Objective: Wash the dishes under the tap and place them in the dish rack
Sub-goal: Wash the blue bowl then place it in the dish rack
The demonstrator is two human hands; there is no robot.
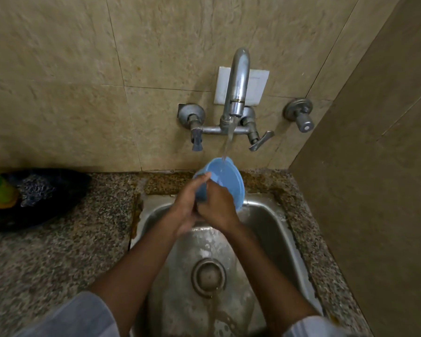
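Head view: looks forward and down from above the person's forearms, close over the left hand (188,205) and right hand (216,207).
Facing: tiled wall beyond the hands.

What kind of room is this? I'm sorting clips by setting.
Most likely a home kitchen's washing-up corner: a steel sink set in a speckled stone counter, a wall tap running, and both hands holding a blue bowl under the stream.
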